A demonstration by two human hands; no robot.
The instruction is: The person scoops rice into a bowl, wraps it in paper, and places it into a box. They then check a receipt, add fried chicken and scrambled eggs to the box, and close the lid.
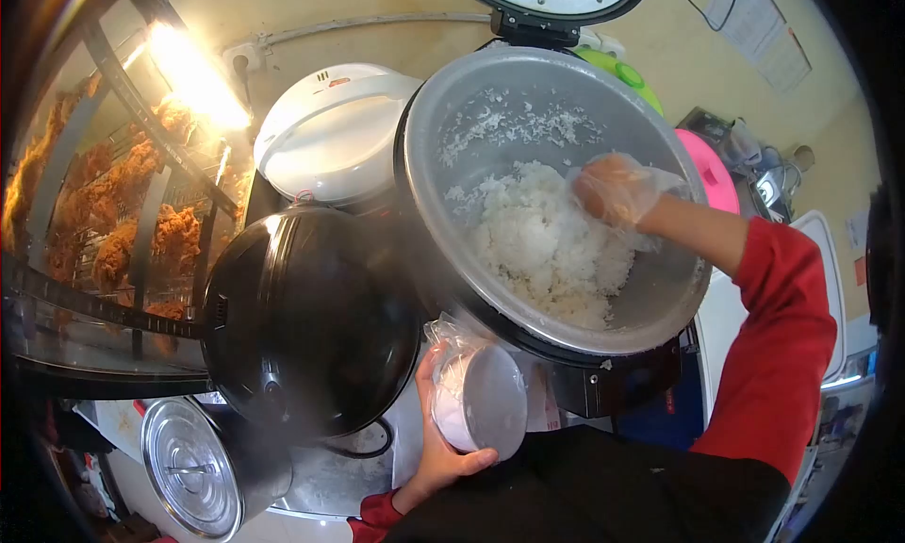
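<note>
— Grip of the right hand [613,189], gloved, is dug into the rice [547,246] at 1 o'clock inside the pot [660,293]; closed on a handful or not, I can't tell.
— And the left hand [438,444]?
— Wrapped round a bowl [481,402] lined with a plastic bag [446,336], at 6 o'clock, under the pot's rim.
— Risk?
— Sticky grains could drop between them, or the loose bag could slip.

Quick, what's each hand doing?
Left hand: closed around a small bowl.
Right hand: gloved, resting in the rice; grip cannot be told.
</note>
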